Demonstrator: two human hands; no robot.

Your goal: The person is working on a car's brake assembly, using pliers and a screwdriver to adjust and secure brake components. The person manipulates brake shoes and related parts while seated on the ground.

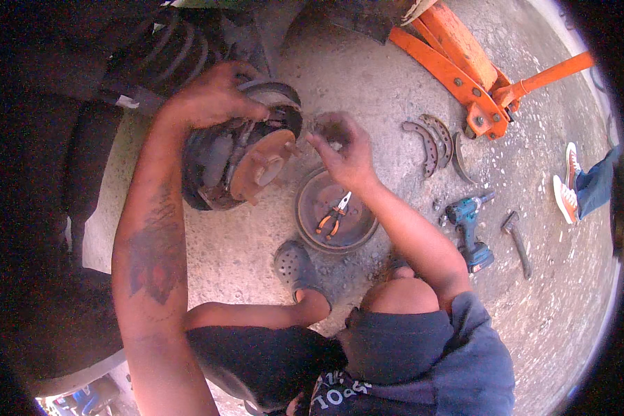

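At the upper left a drum brake assembly with a rusty hub flange (258,166) stands exposed on the axle. My left hand (211,97) is closed around the curved brake shoe (281,93) at its top, thumb in front and fingers behind. To the right of the hub, apart from it, is my right hand (344,149), its fingers curled with the thumb near the fingertips. Whatever lies between them is too dark to make out. Below that hand a brake drum (303,216) rests on the ground, with orange-handled pliers (334,215) lying in it.
Several loose brake shoes (424,145) lie on the concrete at right. Nearer are a teal cordless impact wrench (469,229) and a hammer (518,244). An orange floor jack (464,80) stands at the back. Another person's shoe (565,200) shows at far right.
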